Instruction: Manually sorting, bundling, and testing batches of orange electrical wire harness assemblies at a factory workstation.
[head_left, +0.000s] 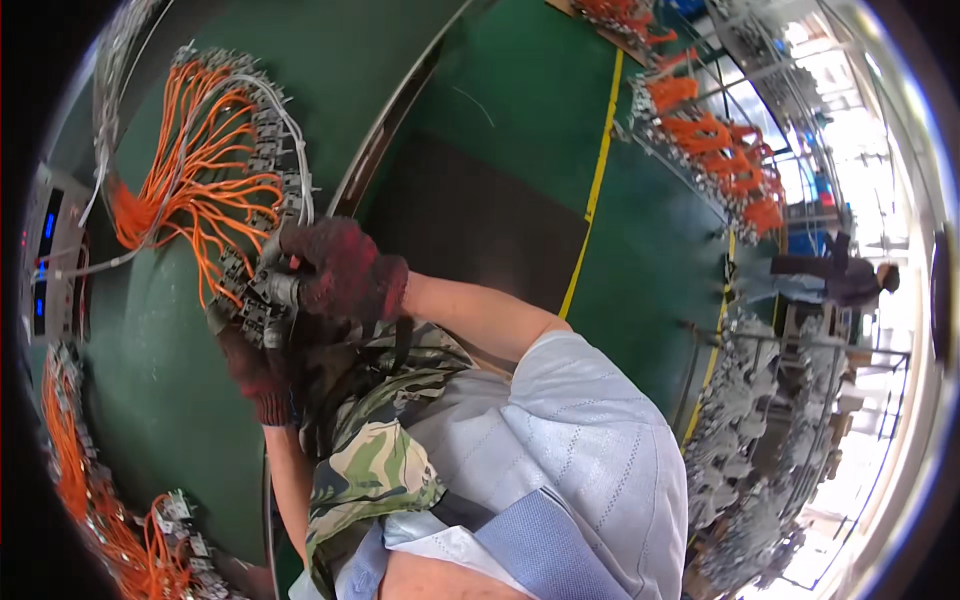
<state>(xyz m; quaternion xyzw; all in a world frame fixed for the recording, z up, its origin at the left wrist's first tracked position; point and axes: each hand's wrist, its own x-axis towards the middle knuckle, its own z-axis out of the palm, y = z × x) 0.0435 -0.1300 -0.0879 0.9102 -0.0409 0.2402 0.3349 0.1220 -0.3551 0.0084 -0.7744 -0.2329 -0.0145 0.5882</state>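
Observation:
Both my hands wear dark, red-tinged work gloves with grey fingertips. My right hand [340,268] is closed on a cluster of small dark-grey plastic connectors [262,305] at the end of an orange cable bundle [165,205]. From below, my left hand [250,365] grips the same cluster, its fingers wrapped round the lower side. Orange wires fan out from a gathered point at the left to a curved row of grey connectors [272,140], which lies on the green tabletop [165,370]. A white cable [295,135] runs along that row. Gloves and connectors partly hide what the fingertips press.
A test device [55,255] with lit blue displays stands at the far left. More orange cable bundles [160,550] lie at the lower left. Beyond the table edge [400,100] is green floor with a dark mat [480,220]. Racks of orange cables [715,150] and another person [850,280] are at the right.

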